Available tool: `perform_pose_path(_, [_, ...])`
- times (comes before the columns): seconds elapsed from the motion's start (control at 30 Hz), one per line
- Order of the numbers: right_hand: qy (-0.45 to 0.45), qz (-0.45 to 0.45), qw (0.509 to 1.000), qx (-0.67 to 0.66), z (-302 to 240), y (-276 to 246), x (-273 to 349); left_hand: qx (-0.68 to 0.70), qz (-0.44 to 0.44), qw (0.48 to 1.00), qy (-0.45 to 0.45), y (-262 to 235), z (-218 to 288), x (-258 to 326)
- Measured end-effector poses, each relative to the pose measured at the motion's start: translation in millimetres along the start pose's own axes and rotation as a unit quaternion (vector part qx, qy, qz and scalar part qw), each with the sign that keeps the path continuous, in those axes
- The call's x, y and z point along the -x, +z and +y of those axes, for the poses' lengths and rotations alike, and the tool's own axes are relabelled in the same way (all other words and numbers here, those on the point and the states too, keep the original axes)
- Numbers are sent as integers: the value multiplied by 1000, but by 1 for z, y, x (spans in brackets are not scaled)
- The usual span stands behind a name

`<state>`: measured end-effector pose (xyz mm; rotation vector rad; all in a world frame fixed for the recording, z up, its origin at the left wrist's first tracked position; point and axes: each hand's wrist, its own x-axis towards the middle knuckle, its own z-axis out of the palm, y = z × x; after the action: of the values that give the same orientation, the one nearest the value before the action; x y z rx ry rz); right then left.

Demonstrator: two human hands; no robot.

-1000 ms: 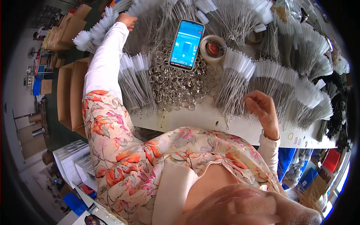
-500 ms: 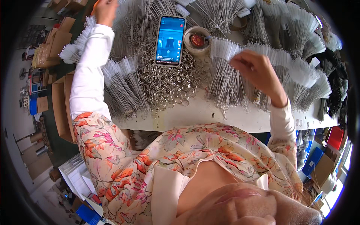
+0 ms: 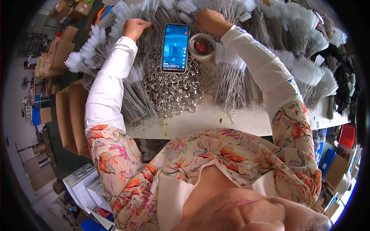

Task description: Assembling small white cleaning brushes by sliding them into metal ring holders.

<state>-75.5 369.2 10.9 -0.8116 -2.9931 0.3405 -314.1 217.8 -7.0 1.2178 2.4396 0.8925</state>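
My left hand (image 3: 135, 29) is over the far left part of the table, its thumb and fingers pinched together, pointing right. What it pinches, if anything, is too small to make out. Beyond the phone (image 3: 175, 48), my right hand (image 3: 210, 21) is closed with curled fingers, beside small white-bristled wire brushes (image 3: 187, 17); its grip is hidden. Many metal split rings (image 3: 169, 94) lie heaped around and below the phone. A bundle of brushes (image 3: 233, 84) with looped wire handles lies under my right forearm, and another bundle (image 3: 135, 92) lies right of my left forearm.
A round tub (image 3: 192, 52) with a red item inside stands right of the phone. More brush piles (image 3: 308, 77) cover the table's right side, with dark bristled bundles (image 3: 337, 69) beyond. An open cardboard box (image 3: 71, 119) stands left of the table (image 3: 185, 125).
My left hand has come right and nearer from the far left edge. My right hand has left the right-hand brushes and reached far and left, beyond the tub.
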Motion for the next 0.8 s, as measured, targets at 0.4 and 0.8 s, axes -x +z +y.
perform_pose_path(0.4, [5, 72, 997, 17, 9, 24, -1, 15, -16, 999, -26, -1, 3, -16])
perform_pose_path(0.8, [-38, 473, 841, -260, 42, -70, 30, 46, 265, 935, 230, -53, 44, -19])
